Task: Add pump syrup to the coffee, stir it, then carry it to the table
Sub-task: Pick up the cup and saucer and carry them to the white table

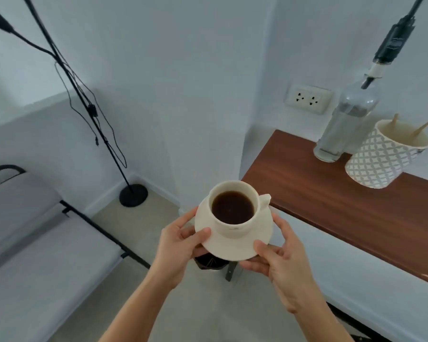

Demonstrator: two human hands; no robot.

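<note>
White walls fill the far view, with a projecting corner straight ahead. Left: grey cot with a black frame, running near to far. Right: wooden counter along the wall, its near-left corner just beside the cup. Pale floor between them is the only open lane, narrow. Far left corner: black floor stand with dangling cables.

On the counter, far right: clear pump syrup bottle, and touching or just beside it a patterned holder with wooden stirrers. Wall socket behind.

Saucer is held in the air over the floor, centre frame, left of the counter edge. Left hand grasps the saucer's left rim, thumb on top and fingers under. Right hand grasps the near-right rim the same way. Cup sits on the saucer, handle pointing right, coffee nearly up to the rim. Nothing grips the cup itself.

Judgement: carry phase, syrup and stir look done, no table in view.

Risks: the cup rides loose, so a tilt or jolt could slide it off the saucer. The high fill means a quick turn could slosh. The handle side is close to the counter corner, so swinging right could clip it. A dark object below the saucer is unclear, possibly a trip point. Cot frame edge narrows the left side.
</note>
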